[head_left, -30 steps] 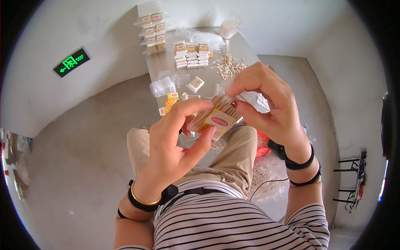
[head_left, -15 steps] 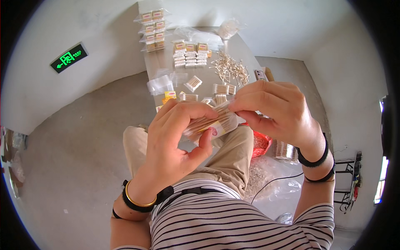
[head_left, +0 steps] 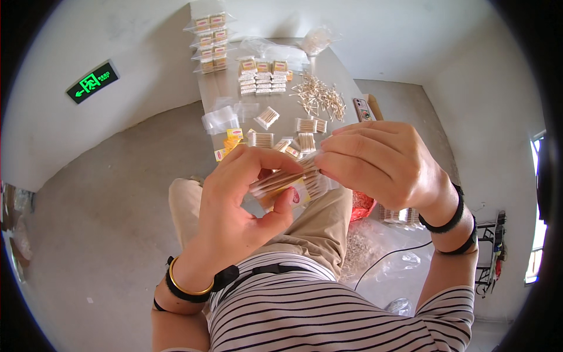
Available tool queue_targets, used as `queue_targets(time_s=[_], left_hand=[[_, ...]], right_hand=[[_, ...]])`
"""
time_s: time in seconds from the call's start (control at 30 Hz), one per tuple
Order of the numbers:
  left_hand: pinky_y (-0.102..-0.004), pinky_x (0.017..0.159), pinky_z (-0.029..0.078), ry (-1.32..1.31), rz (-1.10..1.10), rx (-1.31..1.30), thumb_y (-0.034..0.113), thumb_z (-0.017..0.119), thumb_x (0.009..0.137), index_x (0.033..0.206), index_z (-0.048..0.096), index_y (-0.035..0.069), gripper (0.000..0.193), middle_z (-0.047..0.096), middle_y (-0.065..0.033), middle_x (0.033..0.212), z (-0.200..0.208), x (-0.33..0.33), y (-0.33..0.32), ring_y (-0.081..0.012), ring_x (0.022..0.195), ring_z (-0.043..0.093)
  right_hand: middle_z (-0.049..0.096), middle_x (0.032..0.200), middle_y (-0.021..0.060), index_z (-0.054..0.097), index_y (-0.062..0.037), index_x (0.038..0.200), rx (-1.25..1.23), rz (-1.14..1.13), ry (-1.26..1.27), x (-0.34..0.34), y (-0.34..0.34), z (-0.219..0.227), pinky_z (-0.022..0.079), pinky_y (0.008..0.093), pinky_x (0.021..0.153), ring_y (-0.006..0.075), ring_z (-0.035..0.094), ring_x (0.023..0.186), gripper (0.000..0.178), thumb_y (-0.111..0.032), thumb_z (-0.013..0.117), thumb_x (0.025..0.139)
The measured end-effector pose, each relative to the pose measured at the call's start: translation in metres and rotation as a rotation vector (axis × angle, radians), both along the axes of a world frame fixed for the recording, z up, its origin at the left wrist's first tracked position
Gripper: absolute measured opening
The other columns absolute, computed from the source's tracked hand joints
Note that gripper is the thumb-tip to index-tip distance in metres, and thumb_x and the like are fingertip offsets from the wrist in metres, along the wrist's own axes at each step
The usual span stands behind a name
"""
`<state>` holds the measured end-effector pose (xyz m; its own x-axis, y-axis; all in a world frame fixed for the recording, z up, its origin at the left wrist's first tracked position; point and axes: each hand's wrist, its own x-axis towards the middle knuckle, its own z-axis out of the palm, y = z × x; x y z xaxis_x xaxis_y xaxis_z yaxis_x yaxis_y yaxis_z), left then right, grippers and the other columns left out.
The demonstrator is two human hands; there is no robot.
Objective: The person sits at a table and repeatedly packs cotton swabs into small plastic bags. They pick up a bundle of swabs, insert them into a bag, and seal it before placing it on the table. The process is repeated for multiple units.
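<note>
Above my lap, both hands hold a small clear bag of cotton swabs (head_left: 315,184) with a yellow and white label card inside. The bag is tilted, its right end higher. My left hand (head_left: 226,202) grips the left part, thumb on the label and index finger on the far side. At the upper right end, my right hand (head_left: 390,164) is closed on the bag's edge. Its curled fingers cover that end, and I cannot see its thumb. Beyond my hands, several filled swab packets (head_left: 261,139) and yellow label cards (head_left: 234,134) lie on the table (head_left: 226,88).
Farther back are stacked swab packs (head_left: 263,76), loose swabs (head_left: 319,97), flat clear bags (head_left: 221,119) and a tall pile of bagged packs (head_left: 211,44). A phone (head_left: 362,109) lies at the right edge. A red bag (head_left: 362,205) and a clear sack (head_left: 366,252) sit beside my right leg.
My right fingers have curled further over the bag's end, and the thumb that showed before is now hidden. My left hand keeps its grip. The whole view has shifted slightly.
</note>
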<state>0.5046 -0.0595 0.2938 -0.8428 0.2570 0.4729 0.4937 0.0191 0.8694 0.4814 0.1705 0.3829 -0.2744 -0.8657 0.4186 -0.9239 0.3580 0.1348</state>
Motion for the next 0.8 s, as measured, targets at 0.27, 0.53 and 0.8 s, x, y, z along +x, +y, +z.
queue_targets(time_s=[0.27,0.53,0.8], left_hand=[[-0.0301,0.079,0.05,-0.077,-0.077,0.015,0.001,0.073,0.077,0.104,0.068,0.004,0.028,0.068,-0.0063,0.096,-0.002,0.001,-0.001,-0.0193,0.085,0.062],[-0.0337,0.079,0.053,0.113,-0.041,-0.058,-0.001,0.075,0.076,0.107,0.067,0.006,0.032,0.07,-0.0073,0.099,0.002,0.005,-0.002,-0.0229,0.088,0.065],[-0.0336,0.076,0.053,0.253,-0.024,-0.162,-0.004,0.075,0.074,0.104,0.072,0.008,0.032,0.074,-0.0065,0.101,0.003,-0.001,-0.004,-0.0224,0.085,0.065]], right_hand=[[0.067,0.086,0.0089,0.067,-0.0012,0.093,-0.007,-0.067,-0.162,-0.002,-0.001,-0.003,0.056,0.0357,0.06,0.0258,0.069,0.072,0.03,0.003,0.08,0.066],[0.066,0.08,0.005,0.062,-0.0055,0.091,-0.15,-0.113,-0.55,-0.008,0.001,-0.004,0.054,0.0324,0.059,0.0212,0.069,0.068,0.018,0.0,0.073,0.078],[0.068,0.082,0.0074,0.064,-0.0018,0.091,-0.209,-0.117,-0.674,-0.011,0.002,-0.004,0.057,0.0325,0.065,0.0206,0.07,0.071,0.013,-0.001,0.072,0.082]])
